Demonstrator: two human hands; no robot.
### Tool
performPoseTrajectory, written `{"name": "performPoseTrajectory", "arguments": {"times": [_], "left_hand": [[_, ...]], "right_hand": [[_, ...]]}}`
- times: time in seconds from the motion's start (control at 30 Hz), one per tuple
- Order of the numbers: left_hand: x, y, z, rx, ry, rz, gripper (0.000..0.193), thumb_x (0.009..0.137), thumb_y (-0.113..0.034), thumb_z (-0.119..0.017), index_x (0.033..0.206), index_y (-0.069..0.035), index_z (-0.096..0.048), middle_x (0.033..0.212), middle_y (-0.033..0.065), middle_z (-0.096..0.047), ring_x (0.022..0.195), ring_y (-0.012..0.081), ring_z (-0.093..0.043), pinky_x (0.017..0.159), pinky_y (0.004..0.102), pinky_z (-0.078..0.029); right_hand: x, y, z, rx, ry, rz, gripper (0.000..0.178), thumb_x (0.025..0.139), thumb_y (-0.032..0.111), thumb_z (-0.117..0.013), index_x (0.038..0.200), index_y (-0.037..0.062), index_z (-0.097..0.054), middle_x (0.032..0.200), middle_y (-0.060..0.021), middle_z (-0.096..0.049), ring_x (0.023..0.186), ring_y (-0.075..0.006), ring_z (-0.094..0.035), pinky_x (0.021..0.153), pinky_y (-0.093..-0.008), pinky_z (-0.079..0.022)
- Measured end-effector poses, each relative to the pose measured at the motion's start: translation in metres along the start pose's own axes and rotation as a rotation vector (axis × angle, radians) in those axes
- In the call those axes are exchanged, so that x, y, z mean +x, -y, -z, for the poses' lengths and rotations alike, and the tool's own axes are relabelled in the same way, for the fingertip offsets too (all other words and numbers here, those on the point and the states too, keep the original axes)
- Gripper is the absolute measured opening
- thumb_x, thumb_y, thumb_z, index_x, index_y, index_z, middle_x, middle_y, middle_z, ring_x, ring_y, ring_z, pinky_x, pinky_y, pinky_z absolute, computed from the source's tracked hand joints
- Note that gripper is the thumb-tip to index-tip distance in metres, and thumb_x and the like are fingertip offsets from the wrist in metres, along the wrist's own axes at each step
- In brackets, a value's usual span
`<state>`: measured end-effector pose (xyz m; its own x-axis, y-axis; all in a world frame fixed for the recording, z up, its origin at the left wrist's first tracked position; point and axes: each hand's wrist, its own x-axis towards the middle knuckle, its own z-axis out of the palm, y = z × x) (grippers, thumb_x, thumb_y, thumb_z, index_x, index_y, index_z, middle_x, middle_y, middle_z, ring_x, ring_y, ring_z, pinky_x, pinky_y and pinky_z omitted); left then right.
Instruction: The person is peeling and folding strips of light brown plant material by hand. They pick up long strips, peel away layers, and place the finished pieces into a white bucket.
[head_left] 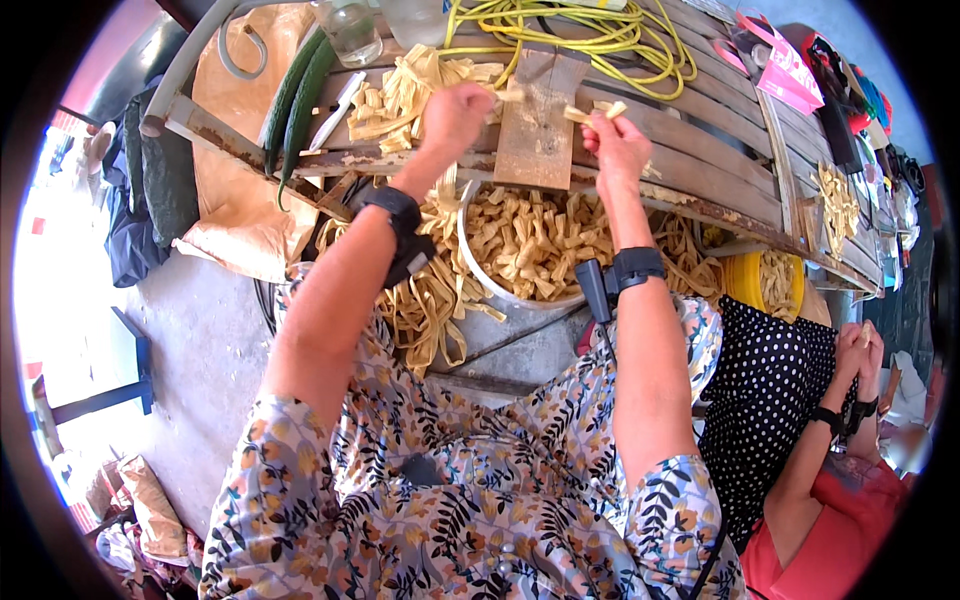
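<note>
My left hand [458,122] is closed, with a short end of pale yellow strip [510,96] at its fingertips, left of an upright-lying wooden board [537,125]. To the board's right, my right hand [618,150] pinches a pale yellow knotted strip [598,112] between thumb and fingers. Next to my left hand, a heap of flat yellow strips [415,85] lies on the slatted table. Below the board stands a white tub [466,240] full of knotted yellow pieces [535,245]. More long strips [430,310] hang beside the tub, across my lap.
Long green cucumbers [300,95], a white-handled tool [338,112] and a glass jar [350,35] are at the table's left. Yellow cord [640,45] coils behind the board. At right are a yellow bucket [740,280] and a co-worker's hands [858,350] close by.
</note>
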<state>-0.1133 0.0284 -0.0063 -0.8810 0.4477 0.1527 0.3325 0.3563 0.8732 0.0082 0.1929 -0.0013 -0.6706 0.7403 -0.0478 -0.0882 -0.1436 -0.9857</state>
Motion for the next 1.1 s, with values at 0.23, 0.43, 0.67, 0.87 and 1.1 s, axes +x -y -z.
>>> {"name": "performPoseTrajectory", "arguments": {"times": [0.23,0.43,0.67,0.87,1.1], "left_hand": [[-0.035,-0.028,0.038,-0.57,0.479,0.083,0.016,0.087,-0.012,-0.049,0.095,-0.002,-0.058,0.069,-0.0016,-0.051,0.061,0.0053,-0.044,0.057,0.0165,-0.036],[-0.07,-0.035,0.03,-0.588,0.753,0.144,0.015,0.088,-0.011,-0.046,0.099,-0.004,-0.053,0.082,0.0029,-0.059,0.063,0.0071,-0.048,0.06,0.0184,-0.04],[-0.087,-0.029,0.015,-0.447,0.75,0.029,0.013,0.085,-0.009,-0.051,0.097,-0.002,-0.05,0.083,0.0076,-0.063,0.057,0.0072,-0.052,0.054,0.0202,-0.043],[-0.101,-0.04,0.007,-0.183,0.653,-0.125,0.008,0.082,-0.006,-0.054,0.087,-0.003,-0.049,0.063,-0.0001,-0.052,0.053,0.0062,-0.052,0.049,0.0218,-0.042],[-0.112,-0.042,0.009,0.27,0.449,-0.697,0.014,0.075,-0.006,-0.056,0.088,-0.007,-0.052,0.068,0.0123,-0.054,0.059,0.0289,-0.054,0.052,0.0326,-0.044]], "right_hand": [[-0.044,0.032,0.032,-0.063,0.294,-0.148,0.027,0.088,0.023,-0.053,0.1,-0.0012,-0.059,0.086,-0.0077,-0.061,0.068,-0.008,-0.056,0.06,-0.0184,-0.048],[-0.081,0.025,0.044,-0.131,0.442,-0.255,0.03,0.089,0.023,-0.05,0.102,-0.0038,-0.057,0.093,-0.0115,-0.06,0.081,-0.0168,-0.061,0.07,-0.0237,-0.053],[-0.088,0.033,0.039,-0.355,0.402,-0.147,0.03,0.082,0.024,-0.061,0.102,0.0021,-0.059,0.087,-0.0073,-0.063,0.076,-0.0104,-0.059,0.068,-0.0219,-0.048],[-0.084,0.025,0.041,-0.261,0.542,-0.175,0.023,0.081,0.018,-0.061,0.098,0.0015,-0.061,0.084,-0.0045,-0.062,0.072,-0.0084,-0.059,0.065,-0.0191,-0.048],[-0.088,0.029,0.035,-0.503,0.593,-0.142,0.019,0.088,0.017,-0.051,0.093,0.0021,-0.061,0.082,-0.0049,-0.062,0.068,-0.0083,-0.058,0.059,-0.019,-0.046]]}}
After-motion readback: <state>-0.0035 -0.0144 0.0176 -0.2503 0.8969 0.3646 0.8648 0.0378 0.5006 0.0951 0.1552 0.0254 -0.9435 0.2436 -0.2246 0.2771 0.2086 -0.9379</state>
